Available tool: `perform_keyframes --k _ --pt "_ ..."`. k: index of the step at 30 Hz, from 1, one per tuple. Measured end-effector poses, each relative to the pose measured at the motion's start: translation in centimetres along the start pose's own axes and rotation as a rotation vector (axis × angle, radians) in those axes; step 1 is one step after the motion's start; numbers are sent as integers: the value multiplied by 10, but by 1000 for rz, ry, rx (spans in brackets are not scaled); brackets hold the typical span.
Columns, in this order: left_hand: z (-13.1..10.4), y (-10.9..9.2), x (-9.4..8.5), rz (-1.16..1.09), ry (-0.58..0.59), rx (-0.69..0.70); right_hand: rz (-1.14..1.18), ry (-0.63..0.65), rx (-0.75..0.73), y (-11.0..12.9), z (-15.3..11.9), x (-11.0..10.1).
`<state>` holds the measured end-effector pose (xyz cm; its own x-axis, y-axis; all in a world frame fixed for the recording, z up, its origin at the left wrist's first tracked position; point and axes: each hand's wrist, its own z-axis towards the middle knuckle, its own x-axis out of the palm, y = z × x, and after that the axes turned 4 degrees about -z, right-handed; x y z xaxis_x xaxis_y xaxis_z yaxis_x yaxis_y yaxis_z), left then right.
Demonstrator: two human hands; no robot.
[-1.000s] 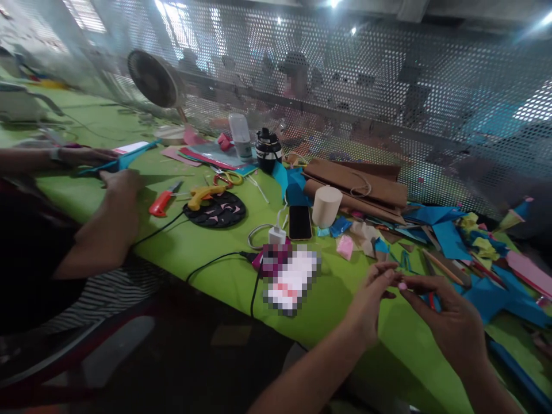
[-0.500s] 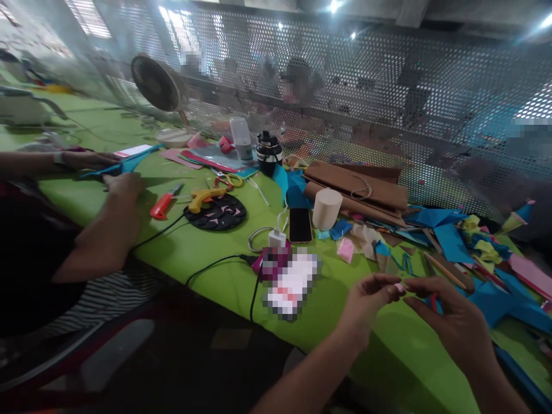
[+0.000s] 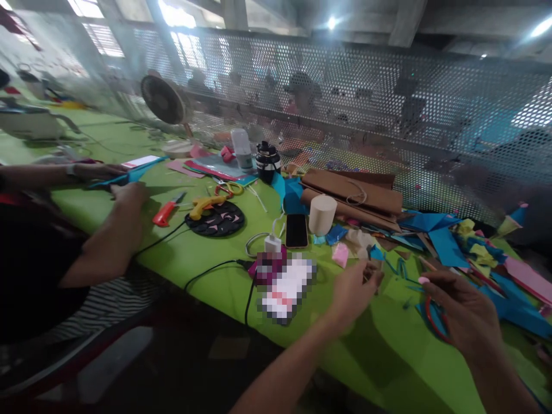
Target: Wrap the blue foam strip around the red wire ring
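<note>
My right hand (image 3: 463,313) hovers over the green table (image 3: 207,253) at the right and pinches a small pink piece (image 3: 424,280) at its fingertips. Under it lie red-handled scissors (image 3: 432,323). My left hand (image 3: 354,288) is apart from the right. Its fingers are loosely spread and reach toward small paper scraps (image 3: 363,241) and a pink scrap (image 3: 340,254). I see nothing in it, though it is blurred.
A phone (image 3: 296,230), cream cylinder (image 3: 322,214), brown paper rolls (image 3: 351,190), charger (image 3: 272,244), yellow glue gun (image 3: 207,202), black round mat (image 3: 214,219), red knife (image 3: 165,211) and fan (image 3: 163,100) lie ahead. Blue paper pieces (image 3: 446,244) pile up at right. A co-worker's arm (image 3: 107,236) works at left.
My hands were together on the small pink piece. Now they have parted: the left has moved forward toward the scraps and the right keeps the pink piece. The view tilted up slightly.
</note>
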<state>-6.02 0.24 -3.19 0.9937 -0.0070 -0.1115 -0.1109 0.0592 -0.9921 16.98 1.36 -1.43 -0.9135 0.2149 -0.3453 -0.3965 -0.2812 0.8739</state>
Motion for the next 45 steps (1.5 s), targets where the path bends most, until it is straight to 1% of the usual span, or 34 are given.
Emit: perform_keyframes --k 2,3,4,7,10,13,16,18,21,22,23,26,27,29,32,35,42,45 --pt "16 2 -1 399 0 2 151 -3 84 -9 10 -3" --pt "24 3 1 547 10 -8 210 -5 117 -12 15 -4" --pt "31 4 4 609 4 -16 254 -12 136 -16 19 -4" --pt "46 10 20 674 -5 -47 350 -11 182 -27 25 -1" --pt "54 14 33 711 -8 -63 373 9 203 -37 25 0" --pt "54 14 37 727 -15 -61 409 28 235 -44 23 -1" --pt "47 12 34 711 -28 -51 464 33 265 -45 21 -4" --pt "39 12 32 683 -33 -39 509 27 283 -44 21 -5" --pt "29 15 32 595 4 9 577 14 305 -41 20 -4" --pt "27 17 34 500 28 33 596 8 310 -40 19 -4" --pt "26 19 36 354 56 52 614 1 314 -39 19 -5" --pt "27 24 45 -169 177 49 660 -20 316 -38 20 -10" --pt "28 24 47 -289 228 30 676 -28 315 -37 20 -13" --pt "29 22 51 -415 310 -13 704 -42 315 -37 21 -18" --pt "28 17 53 -424 386 -51 733 -61 328 -38 23 -23" --pt "25 14 54 -413 414 -74 752 -73 347 -38 24 -24" --pt "23 16 55 -461 380 -139 772 -114 358 -31 24 -26" --pt "22 18 51 -462 349 -130 768 -134 362 -29 23 -28"
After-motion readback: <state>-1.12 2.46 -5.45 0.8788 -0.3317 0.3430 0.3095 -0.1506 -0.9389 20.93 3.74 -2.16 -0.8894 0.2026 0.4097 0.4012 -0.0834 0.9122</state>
